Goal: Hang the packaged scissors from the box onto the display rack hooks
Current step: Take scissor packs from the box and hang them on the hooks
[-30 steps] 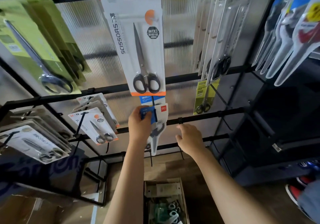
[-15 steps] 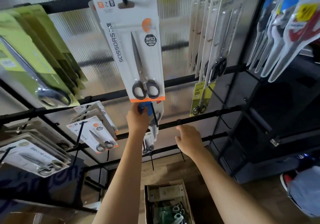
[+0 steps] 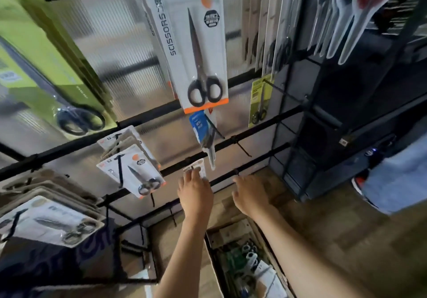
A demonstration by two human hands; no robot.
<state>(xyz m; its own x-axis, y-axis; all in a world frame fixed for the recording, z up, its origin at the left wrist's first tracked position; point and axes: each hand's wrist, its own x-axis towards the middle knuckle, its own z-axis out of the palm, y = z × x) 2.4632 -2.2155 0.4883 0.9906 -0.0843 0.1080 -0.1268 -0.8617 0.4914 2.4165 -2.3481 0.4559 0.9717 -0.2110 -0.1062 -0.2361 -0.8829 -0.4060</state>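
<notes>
— both hands are up at the rack. left hand (image 3: 196, 191) has its fingers on a small white pack (image 3: 196, 169) at the lower black bar (image 3: 254, 166), gripping its bottom edge as far as i can see.
— and the right?
— right hand (image 3: 250, 192) sits just beside it, apart from the left, fingers curled at that same bar. whether it actually holds anything i cannot tell; the fingertips are hidden.
— where are the scissors?
— a blue pack (image 3: 203, 131) of scissors hangs on a hook just above the left hand, under the big white pack (image 3: 191, 43) with the black-handled pair and the word scissors on it. more packs lie in the cardboard box (image 3: 245, 260) on the wooden floor, below and between the forearms.
— anything else around?
— green packs (image 3: 46, 66) upper left, small white packs (image 3: 131, 170) on hooks to the left of the hands, a yellow pack (image 3: 260, 100) to the right, and a shoe (image 3: 359, 183) at the right edge.
</notes>
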